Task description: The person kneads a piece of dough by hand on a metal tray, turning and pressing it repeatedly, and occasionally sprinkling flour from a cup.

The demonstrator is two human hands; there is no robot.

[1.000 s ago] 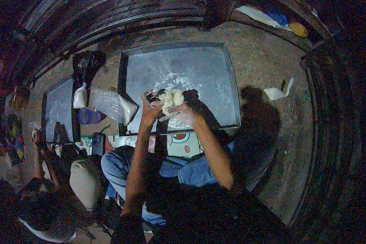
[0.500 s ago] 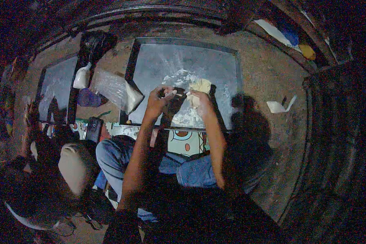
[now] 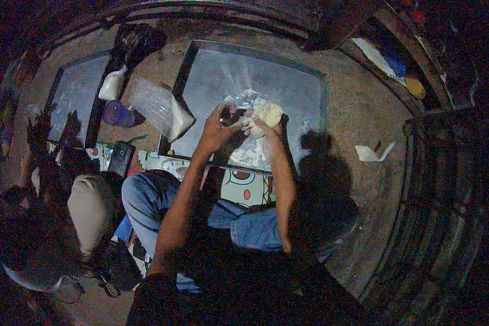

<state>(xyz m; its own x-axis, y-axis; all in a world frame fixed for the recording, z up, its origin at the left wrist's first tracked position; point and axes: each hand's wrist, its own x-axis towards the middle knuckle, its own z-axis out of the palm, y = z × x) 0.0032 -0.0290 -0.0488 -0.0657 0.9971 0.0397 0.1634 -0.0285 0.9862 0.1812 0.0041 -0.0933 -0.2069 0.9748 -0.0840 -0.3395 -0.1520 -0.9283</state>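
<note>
One pale lump of dough (image 3: 267, 115) sat in the right hand (image 3: 259, 128), whose fingers were curled around its lower side, so that the lump rose just above the hand and leaned toward the far edge of the large grey tray (image 3: 304, 98). The left hand (image 3: 218, 126) was just beside it on the near left, closed on one small dark object (image 3: 232, 115) that touched or nearly touched the dough; what that object was could not be told. Both hands hovered over the middle of the tray, above one white patch of flour (image 3: 250, 155) dusted across the tray's floor.

There were two trays in all: the large one under the hands and a second grey tray (image 3: 73, 100) well to its left. Between the two trays lay one clear plastic bag (image 3: 158, 106), one small white filled bag (image 3: 113, 85), one dark bag (image 3: 137, 41) beyond that, and one purple lid-like thing (image 3: 117, 115). To the right of the large tray, well apart, lay one scrap of white paper (image 3: 370, 153) on the brown floor (image 3: 358, 108).

Both forearms came up from the lower edge and met over the tray, elbows apart and wrists drawn close, the left wrist bent inward and the right forearm nearly straight. The person's knees in blue jeans (image 3: 146, 195) sat just near of the tray's near rim.
</note>
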